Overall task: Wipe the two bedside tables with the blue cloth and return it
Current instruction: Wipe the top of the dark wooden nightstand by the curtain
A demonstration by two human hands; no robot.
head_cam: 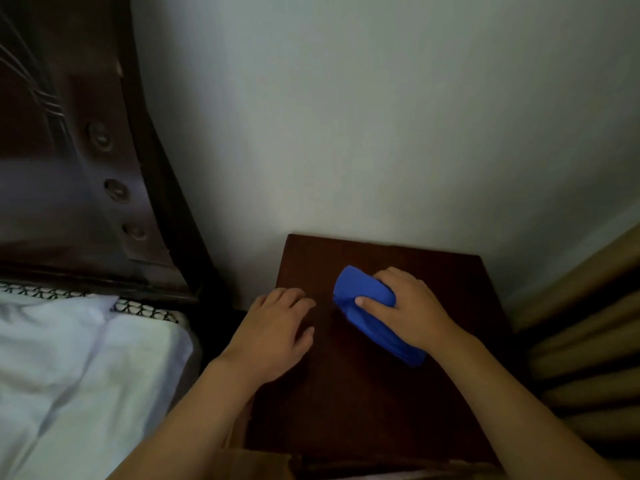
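Blue cloth [370, 313] lies diagonally, far-left to near-right, under right hand [412, 306].

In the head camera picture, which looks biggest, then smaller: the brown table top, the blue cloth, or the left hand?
1. Table top: clearly biggest.
2. Left hand and blue cloth: look about alike, so no ranking; the right hand covers part of the cloth.

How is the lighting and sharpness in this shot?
Head view: dim and soft throughout; the dark table top loses its grain in shadow, the blue cloth stands out brightly, the wall is evenly grey, and wide-angle distortion bends the headboard edge.
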